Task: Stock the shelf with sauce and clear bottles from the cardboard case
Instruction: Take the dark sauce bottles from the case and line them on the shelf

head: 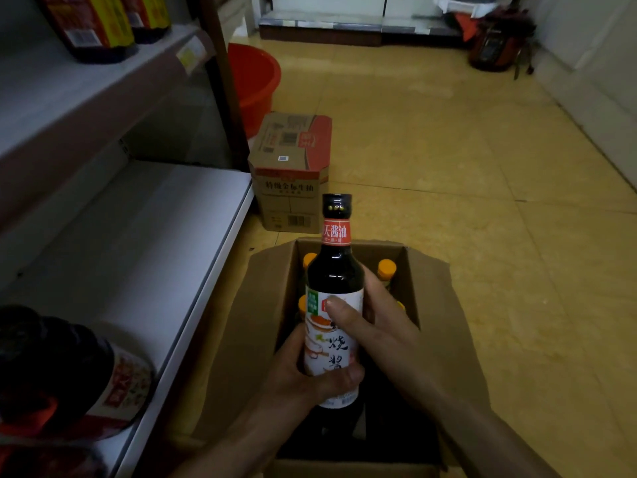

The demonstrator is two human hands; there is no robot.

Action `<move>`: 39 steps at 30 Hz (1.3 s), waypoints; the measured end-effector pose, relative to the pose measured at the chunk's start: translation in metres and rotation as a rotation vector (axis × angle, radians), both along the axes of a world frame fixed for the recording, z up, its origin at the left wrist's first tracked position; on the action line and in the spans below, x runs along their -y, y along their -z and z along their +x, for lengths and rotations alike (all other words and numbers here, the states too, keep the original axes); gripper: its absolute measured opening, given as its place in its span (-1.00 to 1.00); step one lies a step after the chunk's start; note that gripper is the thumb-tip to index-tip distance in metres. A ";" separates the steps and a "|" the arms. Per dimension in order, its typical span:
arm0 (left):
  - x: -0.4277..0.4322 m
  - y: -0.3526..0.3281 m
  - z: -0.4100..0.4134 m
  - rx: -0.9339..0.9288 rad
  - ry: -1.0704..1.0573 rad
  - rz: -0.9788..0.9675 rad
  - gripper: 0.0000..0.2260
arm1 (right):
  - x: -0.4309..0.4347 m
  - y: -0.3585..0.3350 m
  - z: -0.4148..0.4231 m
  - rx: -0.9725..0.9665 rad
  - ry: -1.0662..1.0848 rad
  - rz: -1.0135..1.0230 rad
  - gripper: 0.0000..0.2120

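Left grip (306,374) curls round the lower label of a dark sauce bottle (336,270). Right grip (375,326) wraps the middle, thumb laid across the label front. Bottle upright, above the open cardboard case (379,250) on the floor. Orange-capped bottles (386,269) stand in the case's far end. White shelf (155,236) just left; closed carton (291,174) beyond.

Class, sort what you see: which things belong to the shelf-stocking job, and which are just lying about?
Job: sauce bottle, gripped by left hand and right hand; open cardboard case; orange-capped bottles inside it; lower shelf.
Lying about: red bucket; closed carton; red appliance by far wall.
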State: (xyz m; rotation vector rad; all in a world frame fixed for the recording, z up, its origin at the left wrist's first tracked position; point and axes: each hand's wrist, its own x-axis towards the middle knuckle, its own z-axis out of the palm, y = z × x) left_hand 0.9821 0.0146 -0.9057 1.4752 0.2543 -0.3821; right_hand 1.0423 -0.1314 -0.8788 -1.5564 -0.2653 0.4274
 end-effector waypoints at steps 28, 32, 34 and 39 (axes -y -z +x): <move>-0.004 0.009 -0.003 -0.043 0.018 0.139 -0.50 | 0.009 0.017 -0.003 -0.176 0.069 0.007 -0.54; -0.007 0.003 -0.001 -0.040 0.016 0.118 -0.52 | 0.004 0.012 -0.002 -0.193 0.087 0.040 -0.51; -0.008 -0.004 -0.001 -0.052 0.022 0.093 -0.54 | 0.002 0.008 -0.002 -0.198 0.101 0.054 -0.52; -0.009 -0.021 -0.007 -0.105 0.008 0.034 -0.57 | -0.002 -0.008 -0.013 -0.207 0.140 0.055 -0.54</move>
